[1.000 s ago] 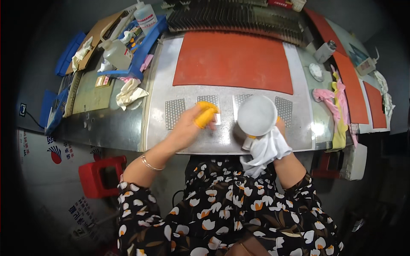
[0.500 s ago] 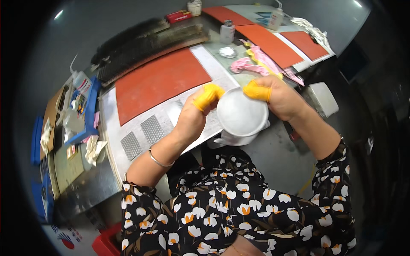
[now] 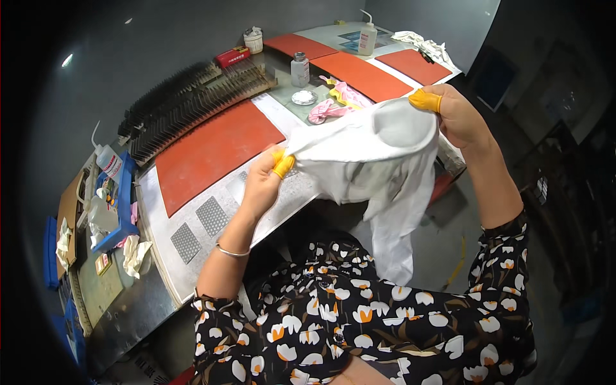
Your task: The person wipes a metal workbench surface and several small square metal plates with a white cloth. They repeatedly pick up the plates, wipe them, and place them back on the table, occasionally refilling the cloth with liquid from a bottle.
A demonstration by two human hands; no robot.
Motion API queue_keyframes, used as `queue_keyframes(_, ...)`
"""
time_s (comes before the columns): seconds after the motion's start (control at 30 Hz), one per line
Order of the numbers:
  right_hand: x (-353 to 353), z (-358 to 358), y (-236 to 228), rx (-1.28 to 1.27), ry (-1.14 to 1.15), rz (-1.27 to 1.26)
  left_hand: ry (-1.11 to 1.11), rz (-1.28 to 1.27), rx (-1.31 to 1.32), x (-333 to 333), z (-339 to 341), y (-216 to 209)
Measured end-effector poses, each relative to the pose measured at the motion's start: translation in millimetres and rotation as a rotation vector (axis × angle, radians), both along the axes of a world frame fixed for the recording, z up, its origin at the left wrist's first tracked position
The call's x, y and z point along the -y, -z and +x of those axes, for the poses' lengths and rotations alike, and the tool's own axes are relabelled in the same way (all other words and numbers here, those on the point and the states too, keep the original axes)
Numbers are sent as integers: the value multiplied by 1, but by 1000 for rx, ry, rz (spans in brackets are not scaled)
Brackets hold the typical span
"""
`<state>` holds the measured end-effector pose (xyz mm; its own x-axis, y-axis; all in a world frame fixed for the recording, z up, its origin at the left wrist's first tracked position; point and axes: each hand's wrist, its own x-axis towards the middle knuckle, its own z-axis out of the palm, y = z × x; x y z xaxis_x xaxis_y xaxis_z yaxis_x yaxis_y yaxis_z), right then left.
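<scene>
A white cloth garment [image 3: 372, 154] with a round, rimmed opening is stretched in the air between my two hands, and its loose part hangs down in front of my lap. My left hand [image 3: 262, 183], with yellow finger cots on it, pinches one edge above the white board. Higher up and to the right, my right hand [image 3: 459, 115] grips the rim beside the opening; yellow finger cots show on this hand too. The exact kind of garment is hard to make out.
Orange-red sheets [image 3: 218, 154] and perforated grey plates [image 3: 212, 216] lie on the bench. Behind them stands a black slotted rack [image 3: 192, 106]. A blue tray [image 3: 122, 212] with bottles sits left. A grey bottle [image 3: 299, 69], a round foil dish [image 3: 304, 97] and pink cloth [image 3: 327, 111] lie beyond.
My hands have moved apart, the left one outward and lower, the right one up and right. The bunched white garment has opened out and now hangs down.
</scene>
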<state>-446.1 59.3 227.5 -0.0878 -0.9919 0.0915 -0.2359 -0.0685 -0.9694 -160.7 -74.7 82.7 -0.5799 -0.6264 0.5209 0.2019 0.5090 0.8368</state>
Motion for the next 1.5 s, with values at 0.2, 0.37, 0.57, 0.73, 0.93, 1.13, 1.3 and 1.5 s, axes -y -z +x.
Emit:
queue_keyframes(0.2,3,19,5,309,-159,-62,325,330,-485,1,10,-16)
queue_keyframes(0.37,11,29,20,364,-185,-98,832,1163,-632,-40,-18,15)
queue_keyframes(0.57,16,28,45,395,-138,-16,767,943,2,-77,-39,31)
queue_keyframes(0.73,9,10,55,248,-74,76,379,407,-11,-35,-10,41)
queue_keyframes(0.93,19,8,73,-111,3,105,573,1128,-325,-39,-4,39)
queue_keyframes(1.13,18,11,92,126,-25,-47,662,1434,-229,-52,-17,54)
queue_keyframes(1.3,16,7,130,535,-72,19,746,1354,-206,-62,-32,65)
queue_keyframes(1.5,18,2,146,-67,-23,63,434,1288,-257,-39,-27,53)
